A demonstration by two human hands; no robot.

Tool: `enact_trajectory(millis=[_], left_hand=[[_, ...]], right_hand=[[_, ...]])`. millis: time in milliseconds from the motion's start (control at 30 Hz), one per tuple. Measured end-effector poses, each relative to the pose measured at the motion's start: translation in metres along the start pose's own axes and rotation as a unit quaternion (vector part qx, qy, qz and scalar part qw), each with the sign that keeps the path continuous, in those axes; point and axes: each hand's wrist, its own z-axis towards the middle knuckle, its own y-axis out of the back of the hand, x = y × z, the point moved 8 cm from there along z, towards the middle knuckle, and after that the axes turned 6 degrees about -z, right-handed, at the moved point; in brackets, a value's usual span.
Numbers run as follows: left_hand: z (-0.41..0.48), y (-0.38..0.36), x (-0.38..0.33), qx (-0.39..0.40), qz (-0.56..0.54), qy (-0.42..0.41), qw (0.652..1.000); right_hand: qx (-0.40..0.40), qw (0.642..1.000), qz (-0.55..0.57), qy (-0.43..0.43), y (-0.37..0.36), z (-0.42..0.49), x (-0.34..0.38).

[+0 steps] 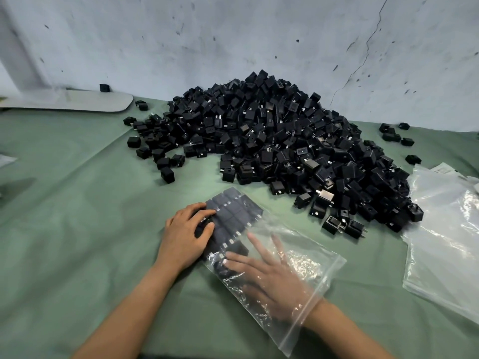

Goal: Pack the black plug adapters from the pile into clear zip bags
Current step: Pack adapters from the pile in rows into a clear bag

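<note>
1. Where a green cloth covers the desk, a big pile of black plug adapters is heaped up against the stained, cracked wall. Loose strays are scattered off both of its sides.
2. Just in front of that pile, a clear zip bag lies slantwise on the cloth. Its closed end points toward the pile and its zip mouth toward the person.
3. Inside it, the packed adapters sit in neat flat rows along the far and left part of the bag. The right part holds only crinkled, shiny plastic.
4. Reaching in through the mouth, the right hand is inside the bag up to the wrist. It lies palm down with its fingers straight and spread, the tips at the nearest rows, and it shows only through the film.
5. Outside the bag, the left hand rests on the left side of the rows with its fingers bent over their edge. From where I stand I cannot tell whether it grips them or merely presses them in place.
6. Over on the right, a loose stack of empty bags lies on the cloth, its far corner right at the foot of the pile.
7. Far left by the wall lies a flat white board, with one lone adapter standing just behind it.
</note>
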Motion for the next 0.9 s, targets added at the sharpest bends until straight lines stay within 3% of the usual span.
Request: enact_trajectory(millis=[133, 300, 433, 567, 667, 767, 900], left_hand=[[-0.001, 0.001, -0.001, -0.005, -0.003, -0.002, 1.000], [-0.001, 0.002, -0.002, -0.004, -0.005, -0.003, 1.000], [-0.001, 0.002, -0.003, -0.005, -0.005, -0.002, 1.000], [-0.002, 0.001, -0.003, -0.001, -0.008, -0.003, 1.000], [-0.001, 0.000, -0.002, 0.002, -0.006, -0.004, 1.000], [0.000, 0.000, 0.000, 0.000, -0.001, -0.002, 1.000], [-0.001, 0.001, -0.002, -0.002, -0.005, -0.004, 1.000]], right_hand=[[-0.016, 0.999, -0.031, 0.032, 0.005, 0.001, 0.004], [0.055, 0.997, -0.047, 0.027, 0.002, 0.014, 0.004], [0.068, 0.994, -0.078, 0.029, 0.008, 0.018, 0.008], [0.067, 0.997, 0.044, 0.007, -0.001, -0.002, 0.005], [0.137, 0.974, 0.177, -0.044, -0.021, -0.028, -0.011], [0.182, 0.964, 0.185, -0.051, -0.036, -0.034, -0.014], [0.148, 0.975, 0.156, -0.058, -0.042, -0.023, -0.015]])
